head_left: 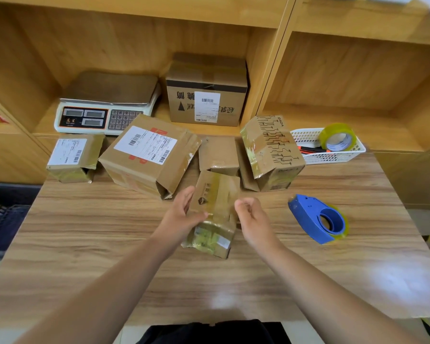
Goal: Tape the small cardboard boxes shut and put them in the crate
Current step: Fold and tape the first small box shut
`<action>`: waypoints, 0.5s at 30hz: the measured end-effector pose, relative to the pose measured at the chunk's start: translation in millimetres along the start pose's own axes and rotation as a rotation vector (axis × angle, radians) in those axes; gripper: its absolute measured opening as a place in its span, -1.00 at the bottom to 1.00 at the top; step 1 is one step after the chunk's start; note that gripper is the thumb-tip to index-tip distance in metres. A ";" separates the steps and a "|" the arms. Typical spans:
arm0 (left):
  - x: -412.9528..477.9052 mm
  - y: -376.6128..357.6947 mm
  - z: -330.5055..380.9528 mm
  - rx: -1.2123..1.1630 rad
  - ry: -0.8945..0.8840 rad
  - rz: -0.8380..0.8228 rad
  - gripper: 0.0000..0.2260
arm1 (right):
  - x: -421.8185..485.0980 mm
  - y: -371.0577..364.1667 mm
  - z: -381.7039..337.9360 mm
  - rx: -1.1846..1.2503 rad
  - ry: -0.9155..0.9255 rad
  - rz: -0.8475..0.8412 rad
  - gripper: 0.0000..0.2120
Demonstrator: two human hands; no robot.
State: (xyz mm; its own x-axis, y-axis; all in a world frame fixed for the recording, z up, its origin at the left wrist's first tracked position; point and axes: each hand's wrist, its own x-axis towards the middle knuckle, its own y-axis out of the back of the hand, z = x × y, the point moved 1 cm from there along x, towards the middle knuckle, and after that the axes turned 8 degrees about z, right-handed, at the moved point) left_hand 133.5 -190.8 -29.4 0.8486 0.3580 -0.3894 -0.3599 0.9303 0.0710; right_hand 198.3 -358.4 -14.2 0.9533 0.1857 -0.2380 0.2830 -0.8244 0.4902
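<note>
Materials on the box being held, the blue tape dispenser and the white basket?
Box: brown cardboard, matte, largely wrapped in glossy yellowish tape that catches light. Tape dispenser: blue, smooth, slightly scuffed; painted metal or hard plastic, unclear. Basket: white moulded plastic, judging by its lattice walls.

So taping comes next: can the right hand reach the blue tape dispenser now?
Probably yes: the blue tape dispenser lies to the right of the right hand, only bare table between them.

Glossy-taped cardboard box [215,212], wood-grain table [109,232], blue plastic tape dispenser [318,219], steel-topped scale [109,100]
</note>
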 end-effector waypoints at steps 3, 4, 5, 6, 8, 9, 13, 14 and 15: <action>-4.3 8.2 -17.1 0.086 0.026 -0.074 -0.21 | -5.9 -6.8 14.0 0.001 -0.027 -0.044 -0.51; -4.8 9.9 -20.6 0.126 0.025 -0.080 -0.19 | -7.3 -9.1 18.0 -0.002 -0.037 -0.062 -0.49; -5.3 10.6 -22.6 0.158 0.009 -0.085 -0.17 | -8.5 -11.0 20.3 -0.008 -0.043 -0.075 -0.50; -4.8 11.2 -23.1 0.174 -0.001 -0.087 -0.17 | -9.0 -13.1 21.6 -0.015 -0.043 -0.080 -0.52; -1.5 12.5 -23.9 0.188 -0.012 -0.085 -0.16 | -8.1 -16.0 24.4 -0.045 -0.019 -0.071 -0.48; 0.0 12.3 -24.8 0.204 -0.017 -0.081 -0.14 | -5.9 -17.1 26.8 -0.107 0.009 -0.054 -0.37; 0.3 8.7 -32.4 0.242 -0.021 -0.064 -0.24 | 4.8 -25.3 24.9 -0.464 0.184 -0.060 0.23; 0.1 8.2 -34.2 0.236 -0.014 -0.056 -0.31 | 7.6 -27.4 24.3 -0.518 0.217 -0.074 0.27; 0.7 8.3 -35.8 0.225 -0.005 -0.048 -0.36 | 10.9 -29.2 23.9 -0.560 0.246 -0.082 0.29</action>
State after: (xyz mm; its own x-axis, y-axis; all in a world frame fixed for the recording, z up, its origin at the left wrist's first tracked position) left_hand 117.2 -185.7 -62.0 0.8647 0.3131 -0.3928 -0.2244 0.9404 0.2555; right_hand 197.9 -345.2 -51.1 0.9035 0.4096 -0.1261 0.3053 -0.4086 0.8602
